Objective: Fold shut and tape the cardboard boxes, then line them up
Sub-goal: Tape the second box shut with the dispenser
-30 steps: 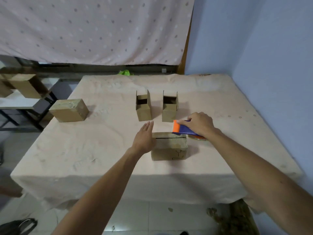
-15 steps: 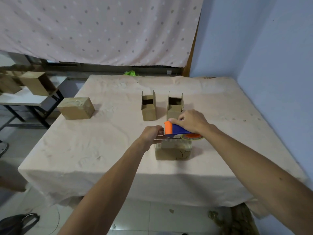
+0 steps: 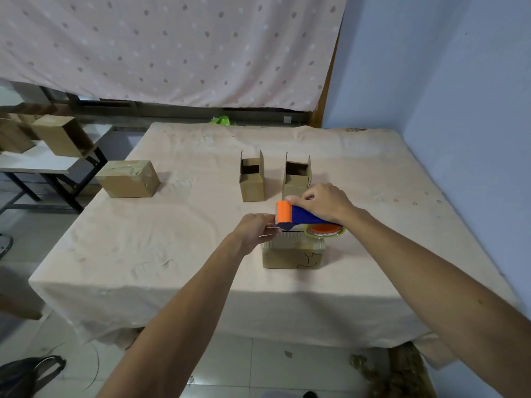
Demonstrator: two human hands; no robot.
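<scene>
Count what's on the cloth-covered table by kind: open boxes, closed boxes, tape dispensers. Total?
Open boxes: 2
Closed boxes: 2
Tape dispensers: 1
Total: 5

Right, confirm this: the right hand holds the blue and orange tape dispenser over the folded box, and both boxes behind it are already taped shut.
Wrong on one point. The head view shows the left rear box and the right rear box standing open, flaps up, not taped. The rest holds: the right hand holds the tape dispenser over the folded box.
</scene>
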